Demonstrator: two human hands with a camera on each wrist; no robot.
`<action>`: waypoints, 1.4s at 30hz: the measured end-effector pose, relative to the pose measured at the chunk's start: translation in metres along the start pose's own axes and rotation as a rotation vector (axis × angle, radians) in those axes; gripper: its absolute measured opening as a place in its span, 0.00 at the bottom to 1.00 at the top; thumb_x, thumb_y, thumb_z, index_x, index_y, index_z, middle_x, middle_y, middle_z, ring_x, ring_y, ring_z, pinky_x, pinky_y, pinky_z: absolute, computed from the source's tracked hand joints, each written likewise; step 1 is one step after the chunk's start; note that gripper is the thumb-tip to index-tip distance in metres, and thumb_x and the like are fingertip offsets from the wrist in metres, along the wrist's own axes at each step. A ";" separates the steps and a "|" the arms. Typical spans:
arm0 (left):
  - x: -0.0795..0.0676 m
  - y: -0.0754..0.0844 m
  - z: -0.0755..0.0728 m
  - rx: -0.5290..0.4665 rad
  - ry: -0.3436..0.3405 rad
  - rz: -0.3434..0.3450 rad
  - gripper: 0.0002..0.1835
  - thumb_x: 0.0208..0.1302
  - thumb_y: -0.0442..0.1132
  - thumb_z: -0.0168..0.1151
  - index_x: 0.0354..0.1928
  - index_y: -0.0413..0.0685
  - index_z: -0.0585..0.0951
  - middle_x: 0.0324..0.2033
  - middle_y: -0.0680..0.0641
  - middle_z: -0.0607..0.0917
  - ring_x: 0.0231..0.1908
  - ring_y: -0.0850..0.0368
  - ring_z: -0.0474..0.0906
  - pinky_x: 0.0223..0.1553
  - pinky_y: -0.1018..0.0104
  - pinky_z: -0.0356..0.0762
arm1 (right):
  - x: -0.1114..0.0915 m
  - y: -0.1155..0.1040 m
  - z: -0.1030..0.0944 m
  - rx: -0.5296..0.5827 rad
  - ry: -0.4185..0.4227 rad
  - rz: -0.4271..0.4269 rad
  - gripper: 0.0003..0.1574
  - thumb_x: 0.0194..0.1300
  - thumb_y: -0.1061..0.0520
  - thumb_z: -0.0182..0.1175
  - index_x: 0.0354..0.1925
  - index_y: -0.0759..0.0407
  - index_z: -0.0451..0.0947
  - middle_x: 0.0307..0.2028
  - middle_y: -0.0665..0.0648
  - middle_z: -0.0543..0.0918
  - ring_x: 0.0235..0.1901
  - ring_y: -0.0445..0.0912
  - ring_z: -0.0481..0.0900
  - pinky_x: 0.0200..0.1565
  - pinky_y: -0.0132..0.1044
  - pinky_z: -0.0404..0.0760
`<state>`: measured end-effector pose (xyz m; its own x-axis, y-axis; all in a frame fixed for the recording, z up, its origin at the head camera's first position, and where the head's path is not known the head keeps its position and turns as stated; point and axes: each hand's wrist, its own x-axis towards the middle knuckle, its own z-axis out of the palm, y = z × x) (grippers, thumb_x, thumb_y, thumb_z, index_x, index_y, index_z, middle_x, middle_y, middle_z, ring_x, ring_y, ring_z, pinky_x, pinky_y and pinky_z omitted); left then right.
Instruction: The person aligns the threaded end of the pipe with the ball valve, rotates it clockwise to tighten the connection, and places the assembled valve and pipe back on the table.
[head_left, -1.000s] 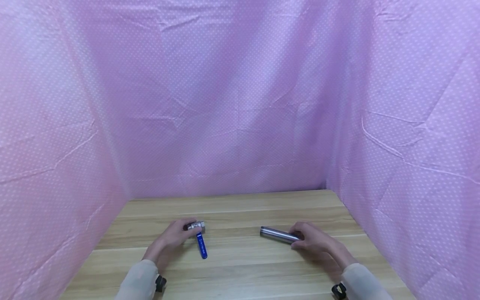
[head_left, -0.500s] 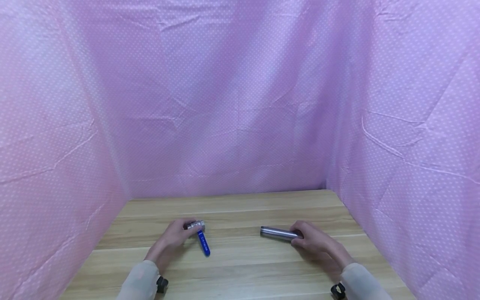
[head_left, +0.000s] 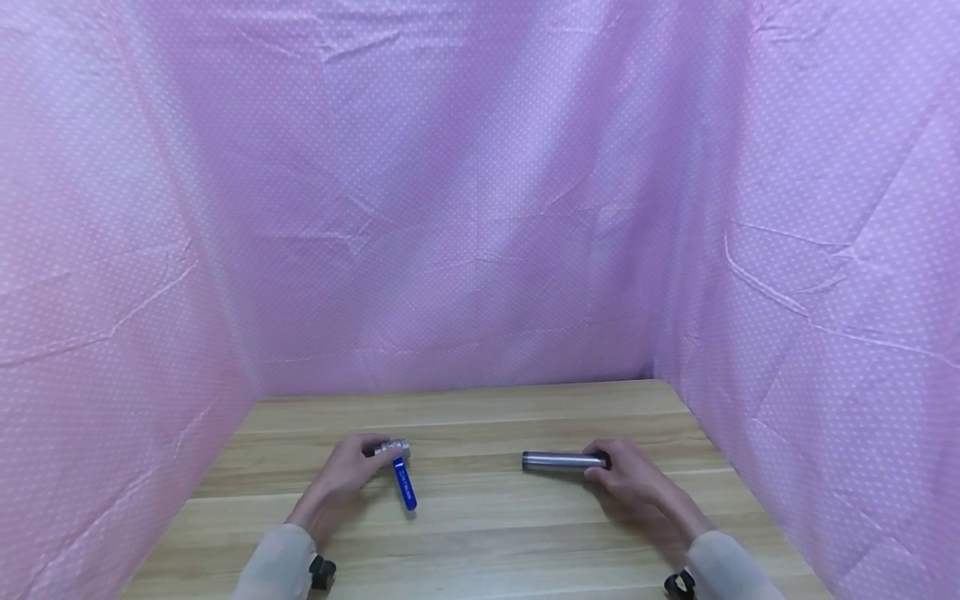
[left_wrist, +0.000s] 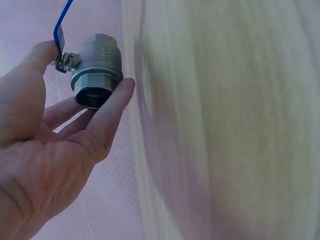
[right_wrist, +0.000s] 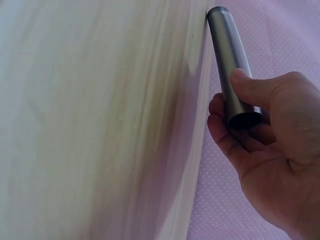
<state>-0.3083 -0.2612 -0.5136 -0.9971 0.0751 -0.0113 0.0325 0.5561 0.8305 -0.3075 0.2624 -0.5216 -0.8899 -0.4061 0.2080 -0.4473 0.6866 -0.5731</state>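
Note:
My left hand (head_left: pixel 351 465) holds a steel ball valve (left_wrist: pixel 97 65) between thumb and fingers, its thumb at the base of the blue lever handle (head_left: pixel 405 483). One threaded opening of the valve faces the left wrist camera. On the other side, my right hand (head_left: pixel 628 473) grips a metal pipe (head_left: pixel 557 461) near one end, thumb on top and fingers curled beneath. The pipe's near end (right_wrist: pixel 245 120) shows a dark opening in the right wrist view; its far end points left, toward the valve. A wide gap lies between the two things.
Both hands are over a light wood table (head_left: pixel 480 533). Pink dotted cloth (head_left: pixel 465 250) hangs behind it and along both sides. A dark band (head_left: pixel 322 572) sits at the left wrist and another dark band (head_left: pixel 680 585) at the right.
The pipe has turned from a slant to nearly level across the view, and more of its right end shows by my right hand. The valve's lever has swung slightly; my left hand has barely moved.

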 end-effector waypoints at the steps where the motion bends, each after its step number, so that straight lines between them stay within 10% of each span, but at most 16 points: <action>1: 0.000 0.000 0.001 -0.028 -0.004 -0.002 0.25 0.75 0.57 0.76 0.64 0.51 0.91 0.53 0.49 0.93 0.53 0.55 0.83 0.54 0.69 0.84 | 0.000 -0.001 0.000 0.003 0.018 0.005 0.11 0.72 0.57 0.76 0.50 0.56 0.90 0.41 0.47 0.93 0.39 0.32 0.83 0.44 0.29 0.89; 12: -0.003 0.007 0.007 -0.249 -0.013 -0.051 0.32 0.67 0.56 0.82 0.67 0.48 0.88 0.56 0.44 0.94 0.53 0.48 0.89 0.49 0.62 0.93 | -0.001 -0.013 0.000 0.056 0.111 0.135 0.16 0.68 0.61 0.78 0.54 0.59 0.91 0.44 0.56 0.95 0.38 0.41 0.85 0.41 0.28 0.89; 35: -0.021 0.052 0.013 -0.435 0.048 -0.013 0.37 0.65 0.48 0.85 0.73 0.47 0.84 0.72 0.36 0.86 0.68 0.43 0.88 0.79 0.45 0.85 | 0.006 -0.051 -0.021 0.110 0.421 -0.201 0.19 0.61 0.69 0.82 0.50 0.62 0.92 0.36 0.54 0.94 0.34 0.28 0.83 0.30 0.23 0.86; 42: -0.029 0.072 0.017 -0.519 0.051 0.042 0.35 0.68 0.39 0.82 0.75 0.43 0.82 0.72 0.32 0.84 0.68 0.42 0.88 0.69 0.64 0.93 | 0.009 -0.071 -0.028 0.162 0.465 -0.285 0.19 0.62 0.70 0.82 0.51 0.64 0.92 0.40 0.59 0.95 0.39 0.31 0.85 0.47 0.13 0.88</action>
<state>-0.2755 -0.2092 -0.4626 -0.9982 0.0408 0.0447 0.0475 0.0691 0.9965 -0.2864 0.2264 -0.4565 -0.6981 -0.2282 0.6786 -0.6889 0.4723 -0.5499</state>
